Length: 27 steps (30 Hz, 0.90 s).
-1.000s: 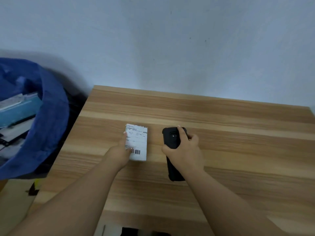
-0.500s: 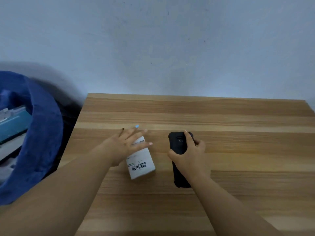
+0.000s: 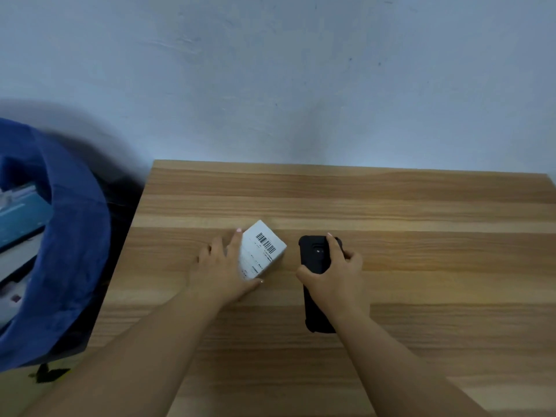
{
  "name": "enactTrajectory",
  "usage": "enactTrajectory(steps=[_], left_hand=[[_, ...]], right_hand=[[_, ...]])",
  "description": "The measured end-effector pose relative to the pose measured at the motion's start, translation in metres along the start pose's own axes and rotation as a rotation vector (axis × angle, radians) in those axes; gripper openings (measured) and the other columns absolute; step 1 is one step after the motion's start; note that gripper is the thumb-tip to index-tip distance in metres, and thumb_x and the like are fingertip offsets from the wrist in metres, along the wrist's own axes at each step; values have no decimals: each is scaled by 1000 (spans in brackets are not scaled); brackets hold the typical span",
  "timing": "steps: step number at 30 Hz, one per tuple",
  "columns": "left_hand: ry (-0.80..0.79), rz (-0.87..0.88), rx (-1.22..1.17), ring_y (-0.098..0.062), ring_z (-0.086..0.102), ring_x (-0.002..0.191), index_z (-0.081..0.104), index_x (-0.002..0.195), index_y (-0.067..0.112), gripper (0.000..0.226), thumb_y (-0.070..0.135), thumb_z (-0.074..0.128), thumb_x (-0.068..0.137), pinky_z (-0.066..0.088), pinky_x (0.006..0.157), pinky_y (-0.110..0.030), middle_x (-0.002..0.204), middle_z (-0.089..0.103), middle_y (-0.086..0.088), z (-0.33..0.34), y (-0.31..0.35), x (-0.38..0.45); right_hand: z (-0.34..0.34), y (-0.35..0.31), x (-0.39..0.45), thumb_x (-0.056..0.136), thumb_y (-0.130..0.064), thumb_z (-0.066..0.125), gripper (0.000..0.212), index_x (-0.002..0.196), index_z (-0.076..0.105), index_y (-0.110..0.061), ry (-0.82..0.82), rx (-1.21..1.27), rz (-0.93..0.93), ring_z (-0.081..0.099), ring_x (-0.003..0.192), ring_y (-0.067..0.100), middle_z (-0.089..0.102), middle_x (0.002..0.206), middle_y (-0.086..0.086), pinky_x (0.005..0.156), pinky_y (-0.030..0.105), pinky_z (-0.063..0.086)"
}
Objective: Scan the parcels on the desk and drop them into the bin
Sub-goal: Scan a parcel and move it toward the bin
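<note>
Near the middle of the frame, on the wooden desk [image 3: 391,206], a small white parcel [image 3: 261,251] sits tilted, its label showing a black barcode on top and lines of print too small and blurred to read. The left hand [image 3: 222,267] cups it from the left, fingers along its side and thumb under its near corner. Just to the right, the right hand [image 3: 334,272] wraps around a black handheld scanner [image 3: 316,284]. At the left edge stands the blue-lined bin [image 3: 75,251], with packages inside.
</note>
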<state>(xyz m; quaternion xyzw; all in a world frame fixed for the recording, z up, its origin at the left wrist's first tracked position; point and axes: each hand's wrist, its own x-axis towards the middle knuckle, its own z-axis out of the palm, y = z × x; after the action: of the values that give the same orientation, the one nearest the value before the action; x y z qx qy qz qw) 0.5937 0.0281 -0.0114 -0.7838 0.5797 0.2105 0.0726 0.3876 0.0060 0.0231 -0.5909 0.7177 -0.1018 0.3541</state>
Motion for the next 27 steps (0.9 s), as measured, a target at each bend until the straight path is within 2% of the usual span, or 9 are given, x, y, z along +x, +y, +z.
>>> enactTrajectory(steps=[3, 6, 9, 12, 16, 19, 22, 24, 27], left_hand=[[31, -7, -94, -29, 32, 134, -9, 156, 22, 115, 63, 66, 79, 30, 109, -37, 149, 26, -11, 8, 1, 1], [104, -25, -56, -29, 40, 127, -3, 157, 18, 113, 59, 68, 79, 35, 104, -37, 144, 33, -10, 2, 2, 1], [235, -31, 89, -29, 46, 120, -1, 156, 17, 111, 62, 65, 79, 43, 97, -38, 140, 37, -8, -21, -8, -2], [336, -47, 267, -28, 50, 116, 2, 155, 16, 104, 62, 60, 82, 43, 91, -36, 137, 41, -7, -59, -20, -11], [495, -62, 358, -28, 51, 110, 12, 155, 15, 102, 58, 64, 79, 45, 88, -35, 133, 45, -8, -114, -33, -34], [566, -77, 431, -25, 51, 109, 5, 156, 15, 102, 61, 60, 83, 43, 90, -33, 134, 42, -7, -148, -31, -57], [609, -63, 457, -26, 51, 111, 3, 155, 14, 101, 60, 58, 85, 43, 91, -33, 135, 41, -8, -170, -24, -82], [639, -59, 479, -26, 51, 110, 5, 155, 13, 99, 58, 59, 85, 43, 91, -33, 134, 43, -8, -177, -18, -96], [652, -57, 499, -25, 52, 108, 5, 155, 15, 97, 54, 61, 86, 42, 87, -31, 133, 43, -8, -183, -11, -114]], right_hand=[[1, -7, 0, 84, -50, 65, 84, 155, 20, -44, -15, -24, 2, 46, 94, 20, 28, 145, 1, 75, 33, 43], [-3, -13, -1, 84, -52, 64, 85, 155, 19, -44, -45, -43, -22, 49, 95, 21, 28, 145, 1, 78, 35, 48], [-17, -24, -6, 83, -53, 64, 86, 155, 19, -43, -101, -64, -76, 53, 98, 22, 29, 142, 0, 77, 35, 49], [-42, -44, -13, 82, -52, 64, 87, 155, 18, -45, -193, -114, -174, 53, 101, 22, 31, 140, -1, 78, 34, 50], [-85, -79, -32, 81, -53, 64, 86, 154, 20, -46, -284, -268, -352, 53, 111, 27, 31, 142, -1, 90, 43, 54], [-119, -104, -53, 82, -52, 65, 82, 153, 24, -46, -306, -352, -472, 52, 113, 28, 35, 139, 1, 94, 41, 51], [-146, -124, -74, 82, -47, 66, 71, 147, 37, -43, -284, -403, -575, 53, 106, 25, 43, 131, 2, 94, 38, 50], [-157, -131, -85, 82, -48, 65, 68, 145, 39, -43, -268, -444, -607, 55, 107, 27, 43, 127, 2, 92, 38, 50], [-167, -134, -98, 80, -49, 65, 58, 136, 48, -41, -243, -473, -667, 57, 102, 24, 48, 123, 3, 80, 32, 48]])
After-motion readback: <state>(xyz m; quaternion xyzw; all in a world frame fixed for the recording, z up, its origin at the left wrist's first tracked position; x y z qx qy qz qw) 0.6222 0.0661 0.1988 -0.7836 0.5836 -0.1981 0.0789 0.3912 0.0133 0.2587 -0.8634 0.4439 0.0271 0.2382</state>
